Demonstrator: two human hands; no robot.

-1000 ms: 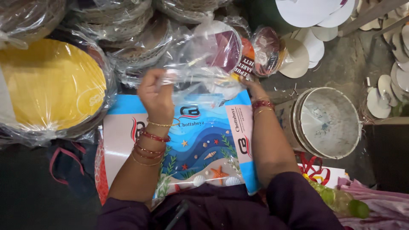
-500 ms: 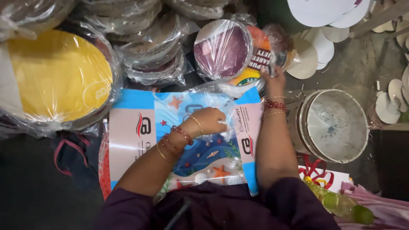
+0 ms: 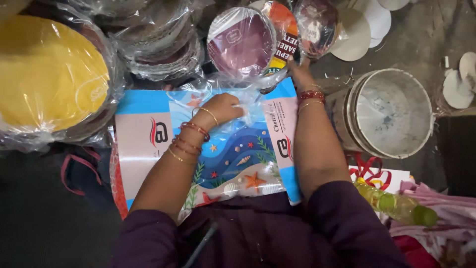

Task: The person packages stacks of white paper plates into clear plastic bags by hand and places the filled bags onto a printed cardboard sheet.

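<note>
The left hand rests knuckles up on a printed card sheet with a blue sea scene of starfish and shells, its fingers curled together and pinching the loose tail of a clear plastic wrap against the sheet; the right hand reaches farther out, its grip closed on the right edge of a wrapped stack of round maroon plates, which stands tilted just beyond the far edge of the sheet, the wrap trailing from it toward the left hand; red and gold bangles circle the left wrist, and more ring the right wrist; the sheet lies across the person's lap, near the middle of the scene; to the far left sits a bagged stack of yellow round plates; behind it, more wrapped plate stacks; to the right stands a whitish bucket, just beside the right forearm; a green-yellow plastic bottle lies at the near right.
</note>
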